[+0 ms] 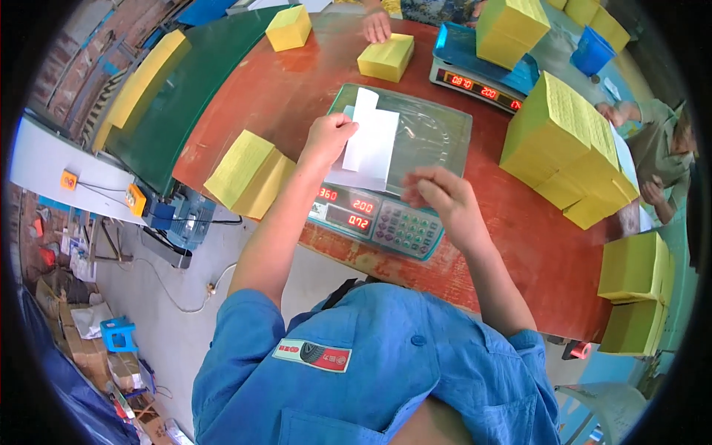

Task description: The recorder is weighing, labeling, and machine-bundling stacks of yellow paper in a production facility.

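On the weighing scale (437, 141) by the table's near edge lies some white paper (374, 148), its upper end curling up, and from where I stand I see the person's left hand (331, 139) with its grip narrowed to a pinch on the paper's left side. Their right hand (450, 200) is near the scale's front, its grip loosely curled and partly open. Farther out on the red table (489, 252), a yellow stack (245, 174) sits by the near left corner, another person's hand (377, 26) touches a yellow block (386, 58) toward the far edge, and a large yellow pile (571, 152) stands toward the right edge.
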Motion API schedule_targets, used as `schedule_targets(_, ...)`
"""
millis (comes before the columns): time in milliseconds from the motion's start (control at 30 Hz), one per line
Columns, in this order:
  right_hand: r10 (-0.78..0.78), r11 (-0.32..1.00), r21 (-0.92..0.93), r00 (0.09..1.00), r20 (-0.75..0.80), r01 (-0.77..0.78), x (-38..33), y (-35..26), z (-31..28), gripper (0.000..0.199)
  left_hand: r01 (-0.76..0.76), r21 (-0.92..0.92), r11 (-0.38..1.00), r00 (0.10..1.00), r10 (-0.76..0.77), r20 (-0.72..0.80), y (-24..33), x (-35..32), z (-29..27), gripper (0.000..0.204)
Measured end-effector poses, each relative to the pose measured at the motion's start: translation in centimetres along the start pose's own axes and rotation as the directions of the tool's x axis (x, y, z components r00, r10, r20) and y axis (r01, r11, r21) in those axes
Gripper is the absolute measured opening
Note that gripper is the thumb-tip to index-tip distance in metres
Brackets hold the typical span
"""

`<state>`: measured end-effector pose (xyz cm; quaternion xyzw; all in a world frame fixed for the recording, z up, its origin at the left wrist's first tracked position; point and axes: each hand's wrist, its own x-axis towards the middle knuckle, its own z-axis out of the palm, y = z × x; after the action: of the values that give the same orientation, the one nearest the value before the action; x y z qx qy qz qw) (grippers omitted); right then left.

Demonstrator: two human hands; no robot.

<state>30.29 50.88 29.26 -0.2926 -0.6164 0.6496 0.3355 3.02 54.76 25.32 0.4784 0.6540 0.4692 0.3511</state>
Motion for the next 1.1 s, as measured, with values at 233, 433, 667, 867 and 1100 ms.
schedule_targets(233,0.077,0.997,0.036,0.987,-0.142,-0.073,8.9,2.1,3.5,0.042,0.068,-0.140,0.988,0.991,-0.051,0.122,1.3,-1.3,-0.5,0.018)
schedule_targets(433,0.062,0.998,0.025,0.985,-0.164,-0.059,10.1,4.1,4.4,0.040,0.126,-0.266,0.956,0.966,-0.057,0.254,2.3,-1.7,-1.2,0.023)
schedule_targets(667,-0.052,0.996,0.062,0.972,-0.227,0.067,10.5,6.0,4.6,0.036,0.094,-0.215,0.972,0.949,-0.022,0.314,2.3,-1.4,-1.4,0.025)
schedule_targets(867,-0.056,0.996,0.056,0.969,-0.239,0.071,10.3,5.9,4.8,0.037,0.107,-0.223,0.969,0.948,-0.031,0.318,2.2,-1.3,-1.4,0.024)
schedule_targets(1100,-0.015,0.988,0.142,0.963,-0.268,0.055,9.7,5.7,5.1,0.035,0.105,-0.174,0.979,0.953,-0.049,0.300,2.1,-1.7,-1.3,0.021)
